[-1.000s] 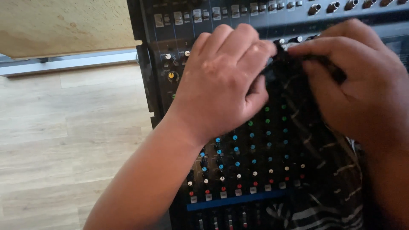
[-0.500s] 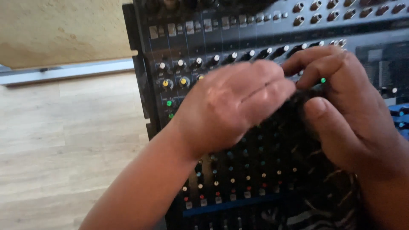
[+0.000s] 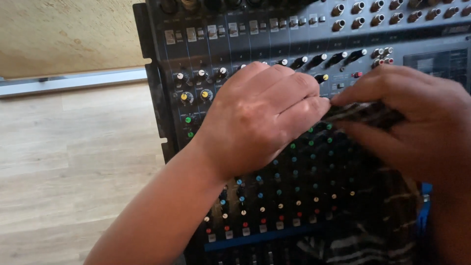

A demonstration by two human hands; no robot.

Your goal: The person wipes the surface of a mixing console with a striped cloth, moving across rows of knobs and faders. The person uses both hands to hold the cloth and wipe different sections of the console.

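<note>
A black audio mixing console (image 3: 255, 39) with rows of coloured knobs fills the right of the head view. A dark striped cloth (image 3: 368, 115) lies over its right part and hangs down to the lower right. My left hand (image 3: 260, 115) and my right hand (image 3: 417, 118) meet above the knobs in the middle, each pinching the upper edge of that cloth between fingers and thumb. The stretch of cloth between the hands is pulled flat. My hands hide the knobs under them.
Light wood-look flooring (image 3: 73, 162) spreads to the left of the console. A pale skirting strip (image 3: 73, 81) and a beige wall (image 3: 64, 34) run along the top left. A blue edge (image 3: 424, 206) shows at the lower right beside the cloth.
Both hands have shifted the cloth's edge a little lower on the console and stretched it flatter between them. The view has drifted, so more of the console's top row shows.
</note>
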